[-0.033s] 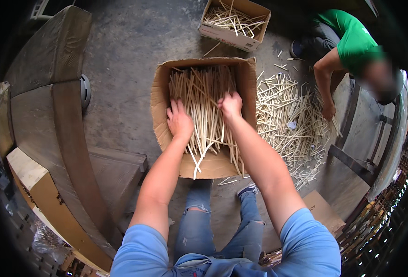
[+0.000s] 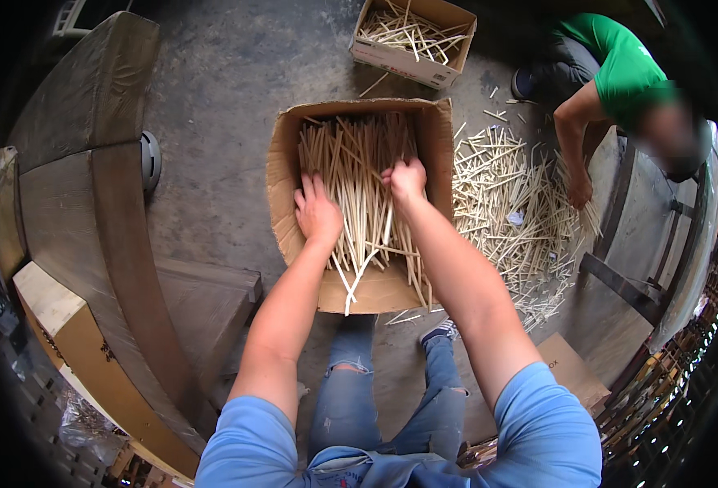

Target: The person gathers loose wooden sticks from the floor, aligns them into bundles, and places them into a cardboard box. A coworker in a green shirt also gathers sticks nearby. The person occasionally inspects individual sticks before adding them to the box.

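A brown cardboard box point(image 2: 284, 191) stands open in front of me. Long pale wooden sticks point(image 2: 359, 207) fill it, most lying lengthwise and a few crossing at the near end. Inside the box's left side, my left hand point(image 2: 320, 213) rests on the sticks, its fingers stretched forward. My right hand point(image 2: 406, 179) is at the right side of the pile, fingers curled closed around some sticks; its fingertips are partly hidden.
A smaller carton point(image 2: 395, 67) with more sticks stands farther back. Many loose sticks point(image 2: 505, 203) lie heaped on the floor to the right, where a person in a green shirt point(image 2: 619, 69) crouches, reaching down. Wrapped furniture point(image 2: 74, 203) stands at left, a wooden piece point(image 2: 631, 236) at right.
Both of my hands stay in nearly the same places in the box. The view has shifted only very slightly.
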The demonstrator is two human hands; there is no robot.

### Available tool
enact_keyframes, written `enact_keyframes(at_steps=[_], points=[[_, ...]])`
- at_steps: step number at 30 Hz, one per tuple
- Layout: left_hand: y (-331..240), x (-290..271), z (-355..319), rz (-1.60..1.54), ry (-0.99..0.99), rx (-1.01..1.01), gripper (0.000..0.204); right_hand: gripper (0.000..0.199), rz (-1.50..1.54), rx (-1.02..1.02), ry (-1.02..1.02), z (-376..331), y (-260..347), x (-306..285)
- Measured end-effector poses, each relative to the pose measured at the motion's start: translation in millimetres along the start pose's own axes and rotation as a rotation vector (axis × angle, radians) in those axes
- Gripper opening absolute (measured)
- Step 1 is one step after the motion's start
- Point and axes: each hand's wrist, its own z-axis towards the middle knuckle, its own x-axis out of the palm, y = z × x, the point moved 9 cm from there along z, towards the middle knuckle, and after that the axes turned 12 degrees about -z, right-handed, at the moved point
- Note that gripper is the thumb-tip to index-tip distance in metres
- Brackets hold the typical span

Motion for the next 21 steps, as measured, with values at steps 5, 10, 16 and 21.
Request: enact_keyframes(at_steps=[5, 10, 16, 21], points=[[-43, 27, 4, -0.133, 0.094, -0.006, 0.063, 0.021, -0.696, -0.092, -0.052, 72, 8, -31], [-5, 21, 8, 0.048, 0.119, 0.014, 0.061, 0.022, -1.233, -0.208, -0.014, 28, 40, 2], [-20, 17, 15, 0.070, 0.082, 0.070, 0.057, 0.023, -1.116, -0.293, -0.031, 18, 39, -12], [-72, 6, -7, 0.118, 0.012, 0.300, 0.051, 0.033, -1.014, -0.332, -0.046, -4, 26, -11]])
